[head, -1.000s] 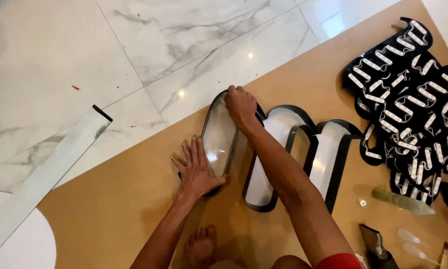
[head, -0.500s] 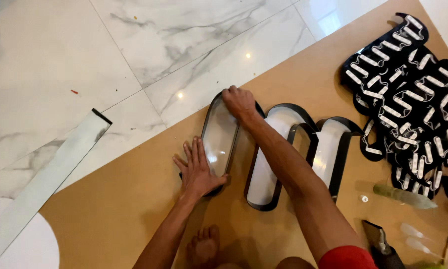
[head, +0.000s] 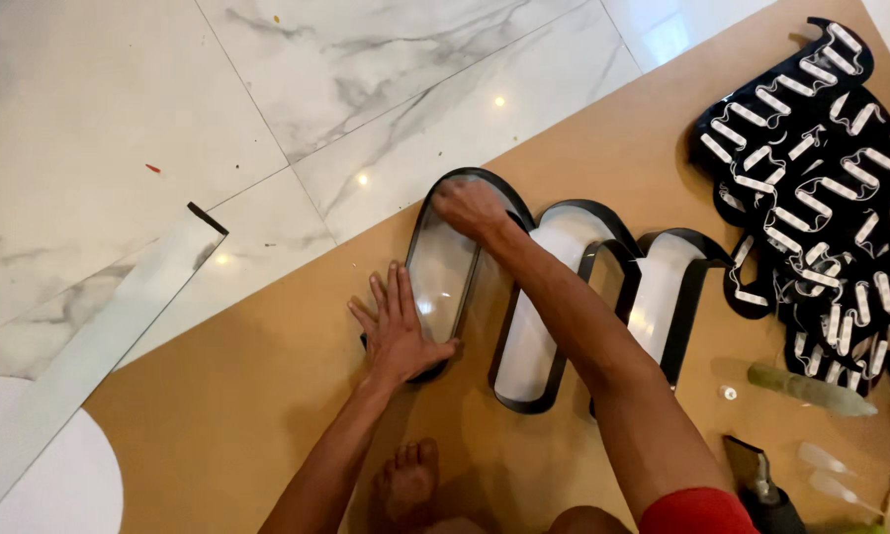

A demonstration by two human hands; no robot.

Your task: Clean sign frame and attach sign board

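The left hand (head: 398, 331) is laid flat, fingers spread and unclenched, on the lower left edge of a black-rimmed channel letter (head: 564, 297) with a pale translucent face. The right arm is stretched across the letter, and the right hand (head: 470, 206) is pressed palm-down on the rounded top of its leftmost stroke, fingers curled over the rim; whether the rim is actually gripped cannot be told. The letter is seen lying face-up on a brown board (head: 218, 425) spread over a white marble floor (head: 267, 89). A bare foot (head: 405, 485) is rested on the board below the hands. A pile of black backing pieces (head: 821, 188) fitted with small white modules is stacked at right, well apart from the hands. A long white strip (head: 99, 336) is laid on the floor at left.
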